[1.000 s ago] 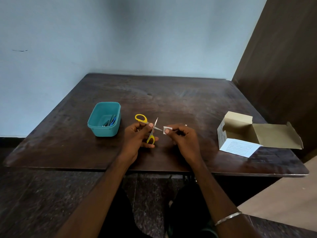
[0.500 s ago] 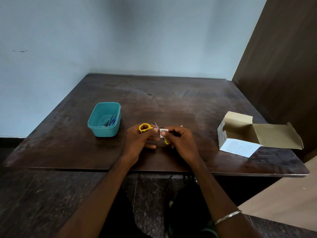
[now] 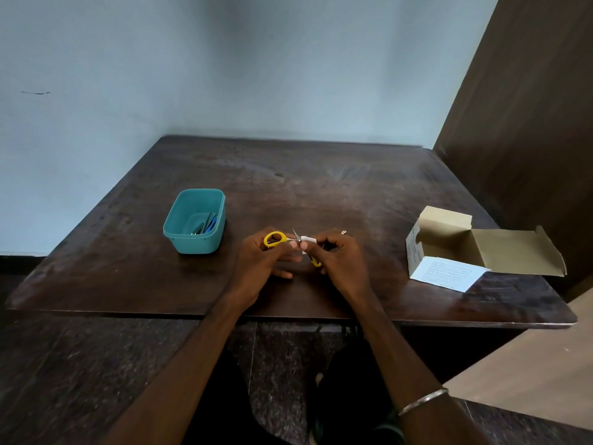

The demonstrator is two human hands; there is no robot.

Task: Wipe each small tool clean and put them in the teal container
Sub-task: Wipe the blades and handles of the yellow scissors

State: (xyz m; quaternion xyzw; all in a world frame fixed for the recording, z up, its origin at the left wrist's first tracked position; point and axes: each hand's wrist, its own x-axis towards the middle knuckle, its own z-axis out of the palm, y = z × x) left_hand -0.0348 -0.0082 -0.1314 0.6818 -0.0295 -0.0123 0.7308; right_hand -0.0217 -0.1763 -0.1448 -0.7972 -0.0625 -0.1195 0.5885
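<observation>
Small yellow-handled scissors (image 3: 274, 239) are held over the near middle of the dark wooden table (image 3: 353, 194). My left hand (image 3: 261, 263) grips one yellow loop, and the thin blade tip points up between both hands. My right hand (image 3: 340, 263) pinches a small white wipe (image 3: 307, 241) against the blade; the other yellow handle pokes out under its fingers. To the left stands the teal container (image 3: 179, 234), with several small tools lying in it, one of them blue.
An open cardboard box (image 3: 449, 248) with its flap folded out lies at the table's right side. A dark wooden panel rises at the right, and a pale wall stands behind the table. The table's front edge is just below my wrists.
The scissors were spread wide open a second ago; now the blades are nearly together and my hands are closer. The wipe has moved along the blade toward the pivot.
</observation>
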